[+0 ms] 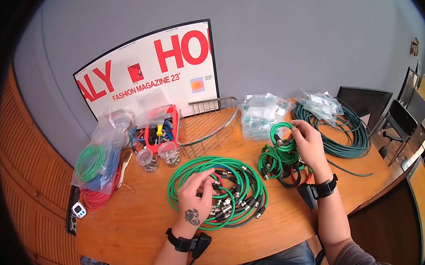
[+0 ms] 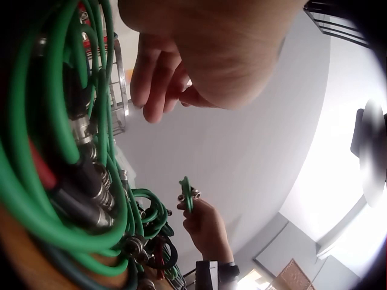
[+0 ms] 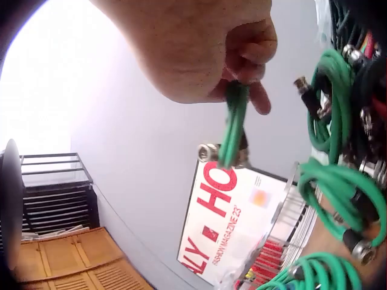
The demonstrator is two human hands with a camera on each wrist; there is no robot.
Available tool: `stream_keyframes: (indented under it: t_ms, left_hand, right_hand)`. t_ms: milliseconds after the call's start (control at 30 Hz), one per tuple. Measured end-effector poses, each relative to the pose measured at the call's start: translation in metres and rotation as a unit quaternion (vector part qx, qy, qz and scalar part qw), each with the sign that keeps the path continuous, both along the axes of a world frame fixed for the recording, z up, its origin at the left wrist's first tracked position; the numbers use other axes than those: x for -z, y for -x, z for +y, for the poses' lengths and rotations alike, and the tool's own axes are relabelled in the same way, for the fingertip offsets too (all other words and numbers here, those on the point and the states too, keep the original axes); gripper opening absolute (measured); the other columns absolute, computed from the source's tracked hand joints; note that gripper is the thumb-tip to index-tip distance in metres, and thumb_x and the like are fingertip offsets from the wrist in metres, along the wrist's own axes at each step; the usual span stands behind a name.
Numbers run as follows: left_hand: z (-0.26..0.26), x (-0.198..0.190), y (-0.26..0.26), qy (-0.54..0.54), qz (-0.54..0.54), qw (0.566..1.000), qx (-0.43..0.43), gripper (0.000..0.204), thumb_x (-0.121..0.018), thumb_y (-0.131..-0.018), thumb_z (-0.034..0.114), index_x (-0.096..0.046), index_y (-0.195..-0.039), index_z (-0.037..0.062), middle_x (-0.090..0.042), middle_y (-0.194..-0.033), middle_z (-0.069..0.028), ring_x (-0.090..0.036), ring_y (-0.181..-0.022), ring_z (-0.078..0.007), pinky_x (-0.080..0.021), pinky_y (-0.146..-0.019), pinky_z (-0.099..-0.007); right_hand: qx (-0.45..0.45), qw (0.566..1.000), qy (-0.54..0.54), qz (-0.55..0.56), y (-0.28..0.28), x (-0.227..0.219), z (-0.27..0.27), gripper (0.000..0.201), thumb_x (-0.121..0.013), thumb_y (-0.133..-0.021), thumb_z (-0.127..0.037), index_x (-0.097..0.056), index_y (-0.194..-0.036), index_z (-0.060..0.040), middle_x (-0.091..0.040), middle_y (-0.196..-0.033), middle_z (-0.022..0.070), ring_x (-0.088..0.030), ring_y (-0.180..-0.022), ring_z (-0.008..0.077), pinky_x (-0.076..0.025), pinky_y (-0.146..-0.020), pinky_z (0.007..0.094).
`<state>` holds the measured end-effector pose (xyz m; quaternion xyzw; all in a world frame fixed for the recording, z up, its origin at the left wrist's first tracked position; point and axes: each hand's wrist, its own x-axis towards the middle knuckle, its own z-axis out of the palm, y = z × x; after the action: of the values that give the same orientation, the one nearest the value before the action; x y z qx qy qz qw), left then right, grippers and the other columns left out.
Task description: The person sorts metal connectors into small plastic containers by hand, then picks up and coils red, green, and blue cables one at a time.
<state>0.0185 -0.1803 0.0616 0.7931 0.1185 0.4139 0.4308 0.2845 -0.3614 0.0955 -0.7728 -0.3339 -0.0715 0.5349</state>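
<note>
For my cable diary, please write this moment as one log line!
right hand: holds small metal-ended green cable coil | left hand: holds nothing, above large round green cable pile

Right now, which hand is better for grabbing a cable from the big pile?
Probably the left hand: it looks empty above the big cable pile, while the right hand holds a small green loop.

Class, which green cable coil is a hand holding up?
The small coil pinched by the right hand; the other green coils, large and small, aren't gripped.
</note>
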Motion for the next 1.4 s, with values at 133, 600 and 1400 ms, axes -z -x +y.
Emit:
stream_keyframes:
  t_ms: [133,600,1400]
  left_hand:
    - [0.004,0.001,0.001,-0.021,0.004,1.000,-0.010,0.024,-0.056,-0.091,-0.005,-0.068,-0.112,0.0008,-0.066,-0.086,-0.0088,-0.068,-0.065,-0.0129,-0.053,-0.056,-0.0233]
    - [0.061,0.008,0.014,0.089,-0.060,0.978,-0.179,0.018,-0.058,-0.090,0.000,-0.069,-0.103,-0.0001,-0.068,-0.080,-0.0100,-0.067,-0.067,-0.0148,-0.052,-0.060,-0.0263]
    - [0.050,-0.016,0.025,0.326,-0.149,0.932,0.060,0.018,-0.068,-0.091,0.010,-0.066,-0.105,-0.0006,-0.066,-0.072,-0.0047,-0.043,-0.046,-0.0021,-0.029,-0.040,-0.0186]
  right_hand:
    - [0.046,0.992,0.111,-0.026,-0.002,-0.004,-0.008,0.024,-0.057,-0.092,-0.016,-0.067,-0.112,-0.0057,-0.071,-0.075,0.0137,-0.068,-0.075,0.0319,-0.052,-0.071,0.0379]
    - [0.058,0.983,0.015,-0.175,0.044,-0.014,0.013,0.015,-0.063,-0.084,-0.009,-0.071,-0.097,-0.0078,-0.065,-0.086,0.0096,-0.064,-0.069,0.0287,-0.051,-0.063,0.0352]
    - [-0.319,0.947,0.028,0.029,0.116,0.034,0.046,0.045,-0.065,-0.090,-0.003,-0.056,-0.134,-0.0072,-0.070,-0.085,0.0085,-0.061,-0.065,0.0155,-0.050,-0.066,0.0286]
